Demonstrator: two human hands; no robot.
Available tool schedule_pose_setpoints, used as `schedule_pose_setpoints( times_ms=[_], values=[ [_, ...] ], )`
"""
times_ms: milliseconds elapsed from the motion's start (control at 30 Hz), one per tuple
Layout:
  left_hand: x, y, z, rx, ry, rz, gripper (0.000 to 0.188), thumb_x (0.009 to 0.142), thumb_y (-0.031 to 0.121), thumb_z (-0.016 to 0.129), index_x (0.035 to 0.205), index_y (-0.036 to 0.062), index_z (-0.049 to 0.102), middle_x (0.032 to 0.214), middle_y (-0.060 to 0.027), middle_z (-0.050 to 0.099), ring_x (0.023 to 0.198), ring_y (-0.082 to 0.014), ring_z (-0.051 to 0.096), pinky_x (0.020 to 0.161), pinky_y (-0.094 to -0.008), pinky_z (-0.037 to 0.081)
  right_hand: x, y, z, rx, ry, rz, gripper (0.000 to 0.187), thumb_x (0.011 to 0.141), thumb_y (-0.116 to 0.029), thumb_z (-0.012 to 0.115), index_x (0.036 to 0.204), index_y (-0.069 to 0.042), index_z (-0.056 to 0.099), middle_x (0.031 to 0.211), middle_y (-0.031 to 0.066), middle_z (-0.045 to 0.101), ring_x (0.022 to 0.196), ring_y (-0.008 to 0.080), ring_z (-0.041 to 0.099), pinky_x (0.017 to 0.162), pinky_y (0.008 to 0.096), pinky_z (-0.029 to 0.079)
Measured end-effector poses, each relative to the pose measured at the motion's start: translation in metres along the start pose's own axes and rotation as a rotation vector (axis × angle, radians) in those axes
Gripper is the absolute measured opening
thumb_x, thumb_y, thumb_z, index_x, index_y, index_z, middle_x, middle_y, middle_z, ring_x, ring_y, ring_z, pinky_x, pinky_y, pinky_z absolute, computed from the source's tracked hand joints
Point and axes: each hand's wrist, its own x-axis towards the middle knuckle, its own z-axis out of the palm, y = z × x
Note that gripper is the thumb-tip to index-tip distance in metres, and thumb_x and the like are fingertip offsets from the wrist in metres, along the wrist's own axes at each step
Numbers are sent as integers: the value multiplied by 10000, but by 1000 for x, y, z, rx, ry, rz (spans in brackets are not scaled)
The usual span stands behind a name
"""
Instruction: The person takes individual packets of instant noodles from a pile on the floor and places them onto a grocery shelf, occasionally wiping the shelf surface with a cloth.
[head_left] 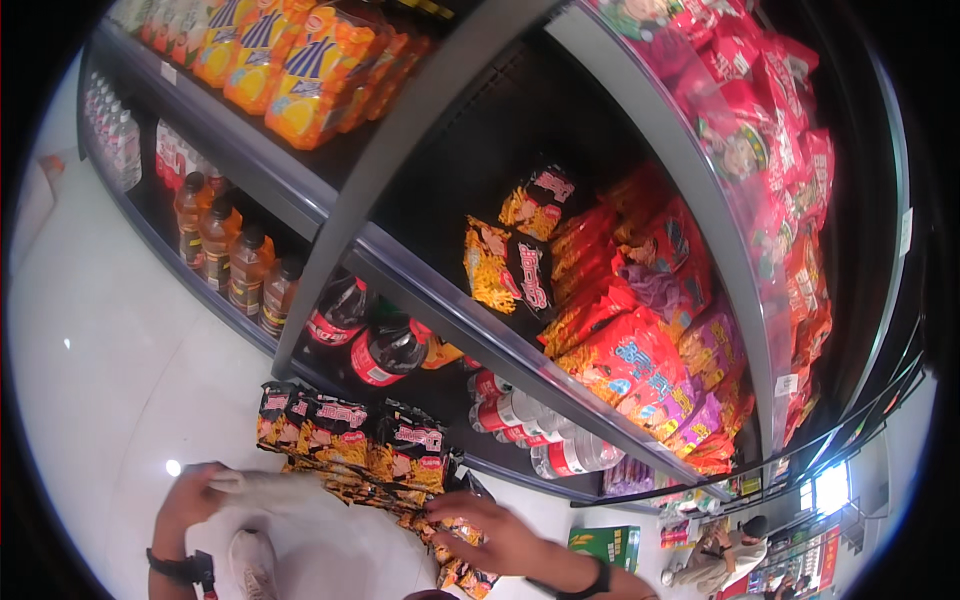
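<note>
Black snack packets (365, 440) stacked beyond and between left grip (192, 497) and right grip (485, 537), near shelf (450, 305). Left: fingers pinching a pale piece (268, 484), blurred. Right: fingers curved over nearest packets; cannot tell whether grasping. Red-labelled bottles (575, 456) beyond right grip, low; red snack bags (620, 360) farther out, one level up.

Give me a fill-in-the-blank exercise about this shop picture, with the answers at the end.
1. The hand at the black packets is the person's ____ one.
2. The carton beyond that hand is mostly ____.
3. The labels on the dark bottles are mainly ____.
4. In the picture, the shoe shows to the ____ of the carton.

Missing words: right; green; red; left.
</note>
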Motion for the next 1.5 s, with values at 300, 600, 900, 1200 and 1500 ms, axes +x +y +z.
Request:
schedule_pose_setpoints(
  times_ms=[300,600,900,1200,1500],
  values=[
    [-38,-191,-5,-175,652,-429,247,867,97,554,1097,6,561,876,-52,609,784,-131,559,694,-299,459,133,17,-139,-325,495,35,166,851,-97,587,977,-8,526,905,91,604,815,183,599,745,300,489],
    [-24,-86,11,-903,540,-354,434,766,84,585,1177,-40,522,1061,-132,624,962,-240,604,867,-337,471,183,70,-161,-322,358,519,916,674,-399,795,1338,38,340,1156,207,588,1069,287,574,913,345,439],
    [-21,55,-5,-1182,216,-90,672,570,145,602,1194,-75,483,1079,-210,607,936,-305,619,780,-391,529,167,45,-146,-14,810,155,1028,591,-79,855,1391,-1,214,1207,154,494,998,226,538,856,323,470],
    [11,99,30,-1573,70,-160,695,712,205,549,1335,-30,351,1279,-202,489,1140,-342,517,948,-457,434,69,-27,-41,-1003,1123,-667,921,661,-159,830,1399,-81,284,1335,201,340,1123,353,465,914,425,438],
    [15,71,43,-1716,64,-198,482,940,317,358,1246,-42,460,1166,-189,573,1018,-283,590,896,-400,493,67,-23,120,-356,75,-511,592,708,-455,732,1152,-92,585,1046,108,598,923,247,572,852,393,461]
  ],
)
